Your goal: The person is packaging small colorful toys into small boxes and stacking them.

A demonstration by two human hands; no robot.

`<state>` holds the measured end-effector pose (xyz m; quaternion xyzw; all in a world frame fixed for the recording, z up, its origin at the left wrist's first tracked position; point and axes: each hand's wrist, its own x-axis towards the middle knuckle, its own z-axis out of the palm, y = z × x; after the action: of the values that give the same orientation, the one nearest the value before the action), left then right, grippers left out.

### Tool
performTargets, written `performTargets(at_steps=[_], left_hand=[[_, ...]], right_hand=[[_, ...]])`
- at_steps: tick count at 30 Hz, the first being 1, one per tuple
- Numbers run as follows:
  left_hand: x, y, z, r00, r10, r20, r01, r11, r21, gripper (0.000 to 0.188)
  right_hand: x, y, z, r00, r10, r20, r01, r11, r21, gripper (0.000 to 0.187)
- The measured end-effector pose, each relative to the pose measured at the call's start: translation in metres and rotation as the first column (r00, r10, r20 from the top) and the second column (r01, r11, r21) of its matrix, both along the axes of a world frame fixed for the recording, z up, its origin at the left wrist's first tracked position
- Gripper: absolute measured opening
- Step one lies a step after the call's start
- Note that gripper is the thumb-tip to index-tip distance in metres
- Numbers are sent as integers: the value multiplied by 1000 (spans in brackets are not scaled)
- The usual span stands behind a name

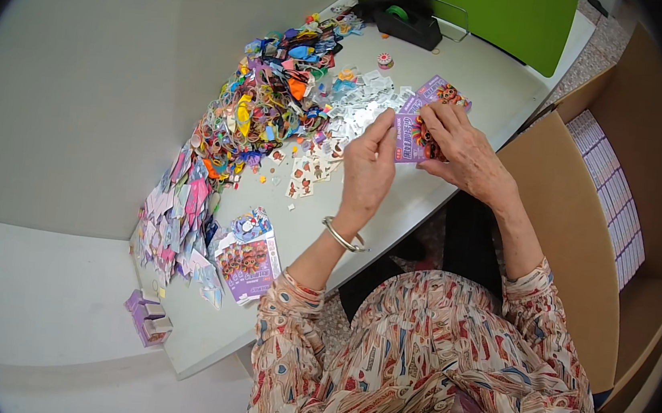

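Between my two hands is a small purple printed box with a colourful character picture. My left hand pinches its left edge with thumb and fingers. My right hand is closed over its right side, with the fingertips bent onto it. Just beyond, on the table, lies another purple printed piece with the same kind of picture, partly behind the held box. Left of my hands spread small clear plastic packets and small picture cards.
A tall heap of colourful small trinkets lines the table's left side, with shiny packets nearer. Flat purple cartons lie at the near left. A black tape dispenser stands at the back. Right, a cardboard box holds rows of packed boxes.
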<state>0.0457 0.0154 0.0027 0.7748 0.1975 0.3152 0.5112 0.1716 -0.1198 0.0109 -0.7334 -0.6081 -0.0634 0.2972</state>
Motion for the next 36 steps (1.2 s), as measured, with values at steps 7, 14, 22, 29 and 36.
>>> performTargets(at_steps=[7, 14, 22, 29, 36], left_hand=[[19, -11, -11, 986, 115, 124, -130, 985, 114, 44], [22, -19, -9, 987, 40, -155, -2, 971, 238, 55], [13, 8, -6, 989, -123, 80, 143, 927, -347, 53], [-5, 14, -9, 985, -153, 85, 175, 896, -408, 39], [-17, 8, -23, 993, -113, 40, 120, 928, -354, 40]], right_hand=[[-5, 4, 6, 992, -118, 37, 119, 993, -19, 74], [2, 4, -2, 982, -178, 68, 181, 983, -39, 73], [7, 4, -5, 987, -161, 23, 161, 986, 34, 73], [-7, 2, -5, 995, -97, 9, 98, 994, -56, 78], [-18, 4, -15, 995, -64, 82, 70, 995, -72, 76]])
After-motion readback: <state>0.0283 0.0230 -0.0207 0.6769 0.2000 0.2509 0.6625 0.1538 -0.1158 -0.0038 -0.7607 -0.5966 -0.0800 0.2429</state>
